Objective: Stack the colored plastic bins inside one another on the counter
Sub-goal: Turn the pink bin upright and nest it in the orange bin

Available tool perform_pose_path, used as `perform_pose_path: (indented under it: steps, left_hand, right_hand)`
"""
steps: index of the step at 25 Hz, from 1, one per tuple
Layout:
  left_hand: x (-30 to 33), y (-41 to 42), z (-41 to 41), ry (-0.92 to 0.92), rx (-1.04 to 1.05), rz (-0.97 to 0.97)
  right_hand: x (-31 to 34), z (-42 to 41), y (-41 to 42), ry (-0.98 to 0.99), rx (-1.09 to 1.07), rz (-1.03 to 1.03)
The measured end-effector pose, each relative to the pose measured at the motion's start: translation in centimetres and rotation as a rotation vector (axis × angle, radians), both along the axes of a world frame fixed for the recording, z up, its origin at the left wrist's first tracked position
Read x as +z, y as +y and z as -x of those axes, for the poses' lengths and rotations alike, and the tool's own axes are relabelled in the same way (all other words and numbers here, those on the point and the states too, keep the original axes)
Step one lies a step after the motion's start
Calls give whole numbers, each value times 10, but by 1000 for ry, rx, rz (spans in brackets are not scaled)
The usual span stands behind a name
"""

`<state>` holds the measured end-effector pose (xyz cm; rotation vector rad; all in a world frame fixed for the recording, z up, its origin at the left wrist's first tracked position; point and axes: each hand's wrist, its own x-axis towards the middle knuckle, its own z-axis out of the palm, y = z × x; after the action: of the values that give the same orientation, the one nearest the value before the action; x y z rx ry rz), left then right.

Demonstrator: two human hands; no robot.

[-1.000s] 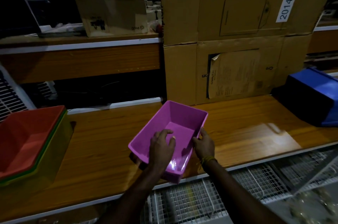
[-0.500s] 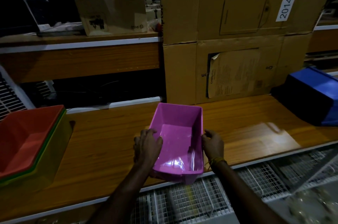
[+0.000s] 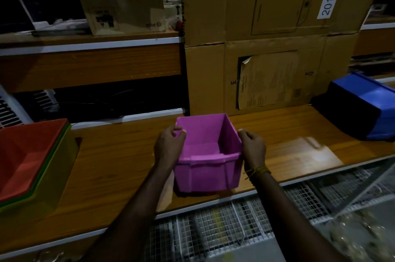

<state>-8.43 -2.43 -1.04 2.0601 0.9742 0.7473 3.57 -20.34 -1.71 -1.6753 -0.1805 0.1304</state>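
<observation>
Counter (image 3: 119, 161), one purple bin (image 3: 208, 167), two hands (image 3: 168, 146)

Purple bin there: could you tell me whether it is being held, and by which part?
Yes: left hand and right hand grip the purple bin by its side rims.

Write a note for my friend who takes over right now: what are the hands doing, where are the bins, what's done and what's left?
Left hand and right hand grip the side rims of the pink bin, upright at the counter's front edge.
Done: red bin sits nested in a green and a yellow bin at far left.
Left: put the pink bin into that stack. The blue bin lies tipped over at far right, not yet stacked.
</observation>
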Motion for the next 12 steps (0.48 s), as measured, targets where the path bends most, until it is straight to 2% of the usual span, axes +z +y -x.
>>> perform_pose_path:
  steps: [6,12]
  left_hand:
    - [43,6,-14,-221,-2,127]
    - [45,7,-17,-280,56,144]
  right_hand:
    - [37,-4,4,-17,-15,-104]
    - [50,-5,6,-7,25,-117]
